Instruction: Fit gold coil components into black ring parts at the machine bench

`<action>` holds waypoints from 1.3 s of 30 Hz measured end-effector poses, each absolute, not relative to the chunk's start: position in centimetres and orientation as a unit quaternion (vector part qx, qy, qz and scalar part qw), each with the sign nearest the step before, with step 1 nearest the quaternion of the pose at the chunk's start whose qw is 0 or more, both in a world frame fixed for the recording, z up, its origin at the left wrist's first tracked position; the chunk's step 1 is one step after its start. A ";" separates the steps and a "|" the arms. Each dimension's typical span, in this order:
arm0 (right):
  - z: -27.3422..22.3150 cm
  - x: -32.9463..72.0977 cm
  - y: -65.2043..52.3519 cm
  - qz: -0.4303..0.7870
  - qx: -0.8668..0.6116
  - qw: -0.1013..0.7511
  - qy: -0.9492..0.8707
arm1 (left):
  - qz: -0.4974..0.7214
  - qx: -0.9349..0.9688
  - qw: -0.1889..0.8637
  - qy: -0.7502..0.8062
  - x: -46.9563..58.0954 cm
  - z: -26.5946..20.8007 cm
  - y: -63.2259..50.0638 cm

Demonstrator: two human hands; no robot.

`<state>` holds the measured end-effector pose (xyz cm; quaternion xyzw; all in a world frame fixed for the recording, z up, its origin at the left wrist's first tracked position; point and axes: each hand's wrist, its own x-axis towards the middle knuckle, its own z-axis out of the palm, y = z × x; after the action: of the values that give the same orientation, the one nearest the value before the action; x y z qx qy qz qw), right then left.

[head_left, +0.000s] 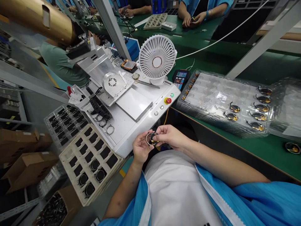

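Note:
In front of my chest both hands meet at one small part. My left hand (140, 148) has its fingers closed around a thin silver ring (147, 139), which resembles a round watch case. My right hand (171, 137) pinches a black round module (153, 138) with a bit of yellow, set against or inside the ring; I cannot tell which. My fingers cover part of both pieces. Similar black modules with cables and gold patches (259, 116) lie in a clear plastic tray (211, 91) to the right.
A white machine (131, 133) with a red stop button (168, 100) and a fan (157, 58) stands ahead. A cream tray (74, 185) with round cases is at left, near loose rings (110, 129). Co-workers' hands (194, 20) are across the green bench.

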<state>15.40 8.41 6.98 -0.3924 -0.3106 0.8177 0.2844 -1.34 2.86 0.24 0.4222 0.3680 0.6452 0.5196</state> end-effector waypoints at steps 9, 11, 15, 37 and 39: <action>7.9 13.6 7.5 0.755 -0.415 0.349 -0.368 | 0.657 0.430 0.494 0.375 -1.7 -0.8 2.6; 7.9 13.5 7.5 0.754 -0.413 0.346 -0.375 | 0.656 0.435 0.483 0.384 -1.8 -0.9 2.5; 7.7 13.3 7.5 0.760 -0.408 0.337 -0.379 | 0.647 0.426 0.466 0.428 -1.9 -1.2 2.4; 6.0 13.9 7.3 0.802 -0.404 0.255 -0.359 | 0.659 0.428 0.415 0.458 -1.3 -0.8 1.5; 5.8 13.5 6.9 0.807 -0.394 0.278 -0.342 | 0.657 0.430 0.405 0.468 -1.3 -0.6 1.3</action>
<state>13.48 6.90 5.78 -0.3938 -0.3415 0.8068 0.2780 -1.30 1.32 -0.64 0.4297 0.4685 0.6570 0.4053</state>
